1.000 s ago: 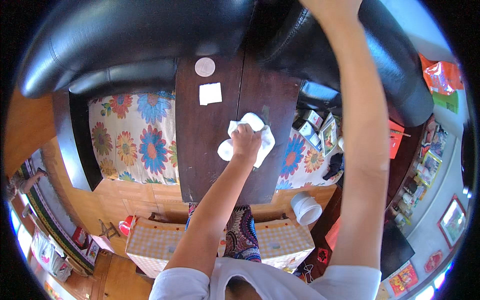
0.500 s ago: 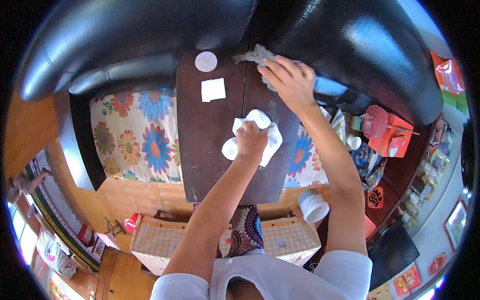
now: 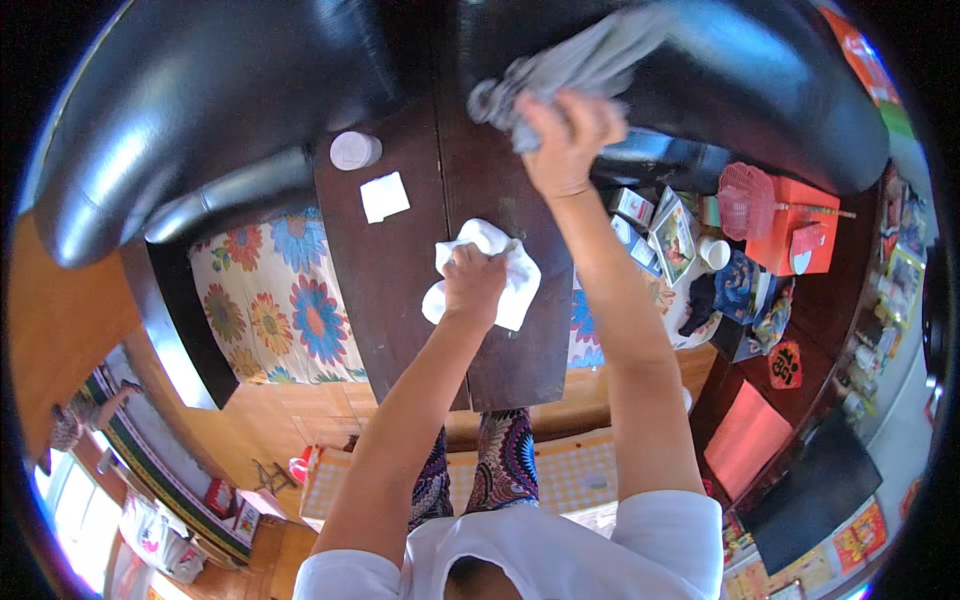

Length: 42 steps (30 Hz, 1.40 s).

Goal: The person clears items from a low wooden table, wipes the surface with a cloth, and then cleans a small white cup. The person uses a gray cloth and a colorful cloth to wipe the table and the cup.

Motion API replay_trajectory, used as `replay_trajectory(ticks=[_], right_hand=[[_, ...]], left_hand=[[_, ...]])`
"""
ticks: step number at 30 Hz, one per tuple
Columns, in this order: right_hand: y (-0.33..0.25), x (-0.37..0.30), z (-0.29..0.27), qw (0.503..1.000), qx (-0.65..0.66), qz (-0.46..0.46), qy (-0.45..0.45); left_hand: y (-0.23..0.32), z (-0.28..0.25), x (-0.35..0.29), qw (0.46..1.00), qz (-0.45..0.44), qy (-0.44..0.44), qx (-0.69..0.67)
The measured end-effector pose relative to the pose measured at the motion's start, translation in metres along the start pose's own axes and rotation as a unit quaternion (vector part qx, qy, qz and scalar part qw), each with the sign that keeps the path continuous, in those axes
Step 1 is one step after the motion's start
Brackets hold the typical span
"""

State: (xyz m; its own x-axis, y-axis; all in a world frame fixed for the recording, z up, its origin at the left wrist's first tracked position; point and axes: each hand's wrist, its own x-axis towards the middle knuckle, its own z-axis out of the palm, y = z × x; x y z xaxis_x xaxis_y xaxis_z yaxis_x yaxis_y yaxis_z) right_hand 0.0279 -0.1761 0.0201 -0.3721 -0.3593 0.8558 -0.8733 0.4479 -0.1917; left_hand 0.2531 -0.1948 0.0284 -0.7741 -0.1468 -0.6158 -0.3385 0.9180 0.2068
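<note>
My left hand [image 3: 474, 284] is closed around a bunched white cloth [image 3: 519, 285] on the dark brown wooden table [image 3: 400, 290]. In my right hand [image 3: 572, 145] is a grey cloth [image 3: 590, 62], held over the table's far end by the black leather sofa [image 3: 240, 90]. Its loose end spreads up and to the right, blurred by motion. A white square of paper [image 3: 385, 197] and a round container with a pale lid [image 3: 355, 151] sit on the table's far left part.
Flowered cushions [image 3: 275, 310] flank the table. To the right are small boxes [image 3: 634, 206], a white cup [image 3: 713, 253], a pink basket [image 3: 746, 203] and a red box [image 3: 795, 225]. A checked cloth [image 3: 560, 470] covers a seat behind my legs.
My right hand has lifted the grey cloth, which now fans out up and to the right. My left hand stays on the white cloth. The whole view has shifted.
</note>
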Motion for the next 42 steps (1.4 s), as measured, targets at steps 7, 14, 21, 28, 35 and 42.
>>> replay_trajectory(ticks=[7, 14, 21, 28, 35, 42], right_hand=[[-0.006, -0.054, -0.037, 0.966, 0.067, 0.069, -0.24], [0.033, 0.113, -0.044, 0.984, 0.074, 0.109, 0.119], [-0.048, 0.059, -0.002, 0.981, 0.058, 0.169, 0.07], [-0.039, -0.068, -0.057, 0.923, 0.107, 0.357, -0.099], [0.142, 0.093, -0.145, 0.768, 0.26, 0.51, 0.289], [-0.019, 0.092, -0.022, 0.934, 0.038, 0.297, 0.192]], left_hand=[[-0.007, -0.002, 0.0, 1.0, 0.026, -0.006, 0.006], [-0.003, -0.005, 0.001, 0.999, 0.019, -0.01, 0.034], [-0.016, 0.024, 0.003, 0.997, 0.018, 0.023, 0.069], [-0.013, 0.008, 0.009, 1.0, 0.022, 0.017, 0.011], [-0.011, 0.007, 0.006, 0.998, 0.036, -0.007, 0.045], [-0.033, 0.049, 0.01, 0.99, 0.041, 0.023, -0.129]])
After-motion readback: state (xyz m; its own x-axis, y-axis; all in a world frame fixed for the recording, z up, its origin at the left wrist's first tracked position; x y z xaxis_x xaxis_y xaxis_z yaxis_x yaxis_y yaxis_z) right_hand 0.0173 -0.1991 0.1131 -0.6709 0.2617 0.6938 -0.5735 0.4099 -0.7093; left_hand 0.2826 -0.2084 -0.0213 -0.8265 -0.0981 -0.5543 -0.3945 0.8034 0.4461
